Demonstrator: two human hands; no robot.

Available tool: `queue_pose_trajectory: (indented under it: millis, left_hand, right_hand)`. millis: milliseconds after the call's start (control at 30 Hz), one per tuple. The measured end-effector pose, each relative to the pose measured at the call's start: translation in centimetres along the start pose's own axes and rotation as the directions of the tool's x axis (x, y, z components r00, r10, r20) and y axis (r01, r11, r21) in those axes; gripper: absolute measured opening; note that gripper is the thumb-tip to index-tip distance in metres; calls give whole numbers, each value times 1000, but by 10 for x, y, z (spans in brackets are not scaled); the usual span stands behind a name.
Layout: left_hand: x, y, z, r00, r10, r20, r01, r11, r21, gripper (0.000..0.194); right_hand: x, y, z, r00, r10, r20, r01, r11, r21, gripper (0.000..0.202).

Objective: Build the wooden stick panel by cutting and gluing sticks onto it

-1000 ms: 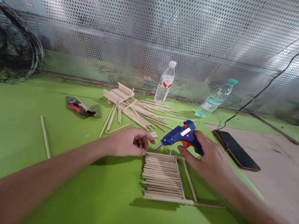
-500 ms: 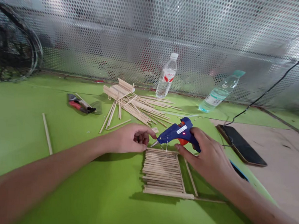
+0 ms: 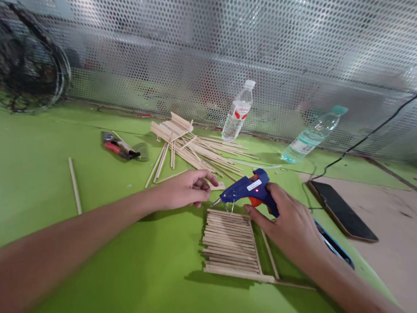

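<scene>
My right hand (image 3: 290, 222) is wrapped round the grip of a blue hot glue gun (image 3: 246, 189) with an orange trigger and a lit red light. Its metal nozzle points left, just above the top edge of a flat panel of wooden sticks (image 3: 230, 242) on the green tabletop. My left hand (image 3: 193, 188) hovers left of the nozzle, index finger stretched out and the other fingers partly curled, with nothing visible in it. Beyond its fingertips lies a small group of short sticks (image 3: 216, 186). One separate stick (image 3: 270, 253) lies along the panel's right side.
Behind lie loose sticks (image 3: 208, 154) and a small stick structure (image 3: 172, 127). Red-handled pliers (image 3: 114, 146) rest at left near a single stick (image 3: 74, 185). Two bottles, one clear (image 3: 239, 112) and one greenish (image 3: 312, 135), stand by the perforated metal screen (image 3: 184, 46). A phone (image 3: 342, 210) lies right.
My left hand has lifted off the panel's top left corner and moved slightly up and away, its index finger straightening. The glue gun stays nearly in place over the panel.
</scene>
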State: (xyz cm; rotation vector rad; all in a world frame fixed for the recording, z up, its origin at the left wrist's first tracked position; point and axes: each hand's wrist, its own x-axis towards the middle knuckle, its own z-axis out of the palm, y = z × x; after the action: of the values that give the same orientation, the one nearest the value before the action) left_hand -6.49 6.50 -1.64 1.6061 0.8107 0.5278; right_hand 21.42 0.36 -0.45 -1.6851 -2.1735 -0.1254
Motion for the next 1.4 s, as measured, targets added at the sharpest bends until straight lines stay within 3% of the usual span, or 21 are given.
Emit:
queue_pose_trajectory:
  millis: [167,400,767,1400]
  left_hand:
    - [2,-1,0,999,-18,-36,16,999,-49,29]
    - [4,-4,-3,996,-34,-84,26,995,-93,28]
    - [3,0,-1,992,-47,-115,29,987,-157,27]
    - [0,8,2,991,-64,-121,42,983,-178,25]
  right_hand:
    - [0,1,3,1000,-12,-12,12,1000,-19,31]
    - [-1,3,4,987,-158,-37,157,986,-48,21]
    - [-2,5,2,963,-266,-48,264,964,-32,24]
    - [-5,4,-1,963,-268,-34,267,963,-16,23]
